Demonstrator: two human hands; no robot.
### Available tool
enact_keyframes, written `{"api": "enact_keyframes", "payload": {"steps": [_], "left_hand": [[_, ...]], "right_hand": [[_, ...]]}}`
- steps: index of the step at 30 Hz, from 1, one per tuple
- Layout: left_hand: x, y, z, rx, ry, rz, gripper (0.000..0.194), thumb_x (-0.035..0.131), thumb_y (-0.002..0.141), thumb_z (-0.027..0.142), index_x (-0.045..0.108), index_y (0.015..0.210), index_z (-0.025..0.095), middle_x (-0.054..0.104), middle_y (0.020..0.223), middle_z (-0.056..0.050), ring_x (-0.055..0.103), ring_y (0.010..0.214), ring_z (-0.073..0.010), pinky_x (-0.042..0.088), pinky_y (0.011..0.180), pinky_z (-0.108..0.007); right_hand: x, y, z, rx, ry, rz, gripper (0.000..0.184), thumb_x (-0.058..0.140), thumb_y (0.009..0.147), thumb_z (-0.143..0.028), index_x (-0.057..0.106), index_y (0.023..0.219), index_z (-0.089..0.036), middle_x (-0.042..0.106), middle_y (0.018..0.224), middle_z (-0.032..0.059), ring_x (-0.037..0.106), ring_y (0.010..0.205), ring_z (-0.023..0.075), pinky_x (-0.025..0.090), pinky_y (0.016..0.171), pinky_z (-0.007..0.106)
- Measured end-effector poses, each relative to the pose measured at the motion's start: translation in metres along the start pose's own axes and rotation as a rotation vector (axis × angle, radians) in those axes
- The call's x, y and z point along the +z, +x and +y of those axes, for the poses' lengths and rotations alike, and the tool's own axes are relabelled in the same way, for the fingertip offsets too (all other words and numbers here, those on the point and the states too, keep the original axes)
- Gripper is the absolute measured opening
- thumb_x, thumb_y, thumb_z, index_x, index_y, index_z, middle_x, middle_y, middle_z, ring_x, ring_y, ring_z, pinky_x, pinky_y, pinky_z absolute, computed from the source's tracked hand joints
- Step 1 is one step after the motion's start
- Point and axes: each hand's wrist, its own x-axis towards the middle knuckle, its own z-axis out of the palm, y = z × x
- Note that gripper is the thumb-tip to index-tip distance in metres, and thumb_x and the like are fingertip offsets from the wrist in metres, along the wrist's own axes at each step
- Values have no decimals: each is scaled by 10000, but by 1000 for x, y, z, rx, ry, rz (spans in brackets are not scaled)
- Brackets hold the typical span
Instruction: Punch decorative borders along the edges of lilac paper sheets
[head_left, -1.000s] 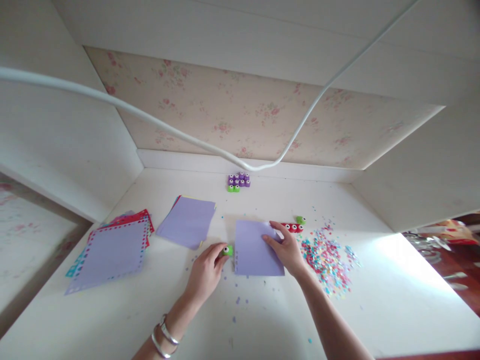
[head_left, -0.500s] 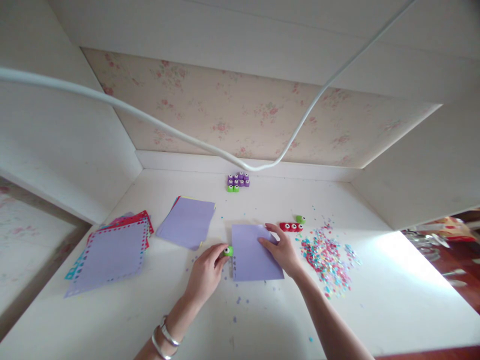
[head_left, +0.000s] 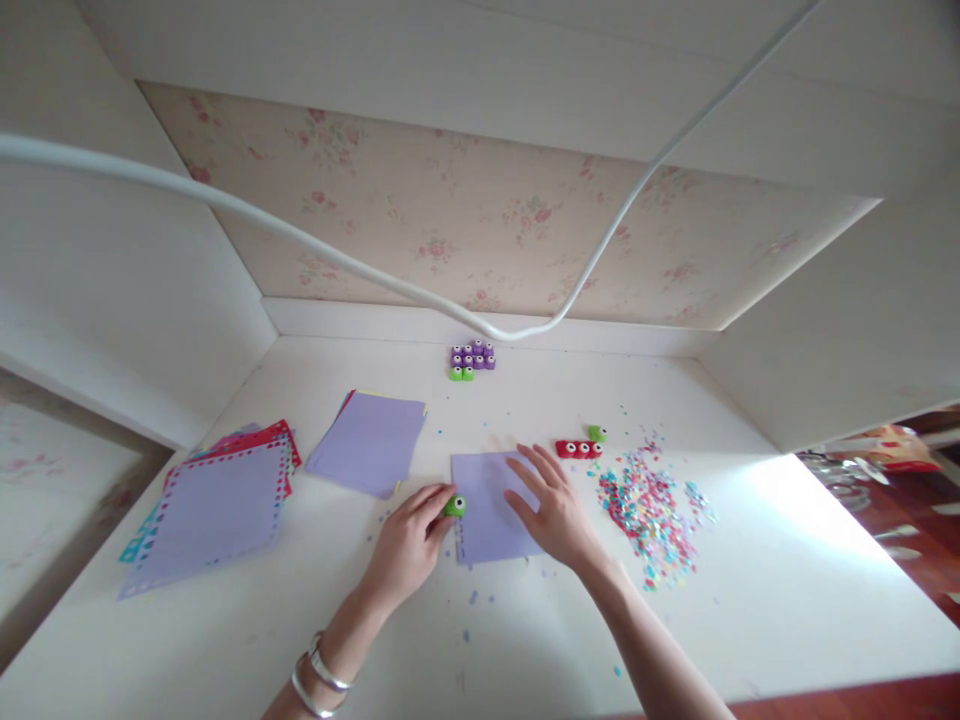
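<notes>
A small green craft punch [head_left: 454,506] sits at the left edge of a lavender paper sheet [head_left: 484,510], pinched between the thumb and fingers of my left hand [head_left: 409,535]. Small punched holes run along the lower part of that edge. Over the right side of the sheet, my right hand [head_left: 559,510] has its fingers spread; whether the fingertips touch the paper I cannot tell. Three red punches [head_left: 578,449] in a row and one green punch [head_left: 598,433] stand just beyond my right hand.
A confetti heap [head_left: 652,515] spreads on the right. Plain sheets [head_left: 371,440] are stacked to the left, with a pile of hole-bordered sheets [head_left: 217,500] farther left. Purple and green punches [head_left: 472,358] stand at the back. A white cable [head_left: 360,268] crosses in front of the wall.
The lavender sheet has shifted slightly left and toward me, against the green punch. My right hand has moved left across it, and its fingers have spread. My left hand keeps its pinch.
</notes>
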Motion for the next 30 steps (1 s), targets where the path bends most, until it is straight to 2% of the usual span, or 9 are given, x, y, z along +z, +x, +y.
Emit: {"api": "enact_keyframes", "payload": {"steps": [3,6,21,26,28,30], "left_hand": [[-2,1,-2,0,-2,-17,330,576,927,174,623,1245,250,675,1223,-56,645,1094,-213,523,980,-353],[-2,1,-4,-6,-4,-23,303,575,928,187,645,1216,250,690,1198,-51,653,1077,-213,525,973,-351],[-1,1,-3,-92,-82,-69,304,563,931,226,648,1222,252,680,1210,-62,633,1096,-222,493,1001,-375],[-15,10,4,-169,-156,-145,399,649,861,253,622,1258,222,659,1236,-79,686,819,-161,575,790,-280],[-22,19,7,-194,-177,-185,367,671,846,312,663,1201,219,680,1194,-69,684,775,-150,573,738,-253],[-27,28,11,-225,-177,-211,321,618,883,393,707,1126,202,705,1124,-69,682,750,-152,566,713,-250]], "right_hand": [[-1,-11,-5,-141,-92,-160,401,546,942,-350,576,1335,-277,481,1469,61,370,1390,317,294,1138,578],[3,-18,-7,-150,-127,-231,389,519,961,-367,577,1336,-285,484,1467,52,395,1379,316,264,1139,615],[8,-19,-6,-126,-142,-220,389,502,966,-398,579,1334,-301,477,1470,23,389,1387,291,245,1154,595],[8,-19,-6,-125,-127,-213,387,520,956,-396,590,1324,-297,489,1461,34,399,1380,298,249,1150,596],[8,-19,-6,-123,-123,-211,390,531,950,-403,595,1320,-295,494,1457,38,406,1375,301,251,1147,600],[8,-19,-6,-118,-121,-203,391,539,945,-407,597,1316,-295,498,1454,37,411,1371,302,250,1146,603]]}}
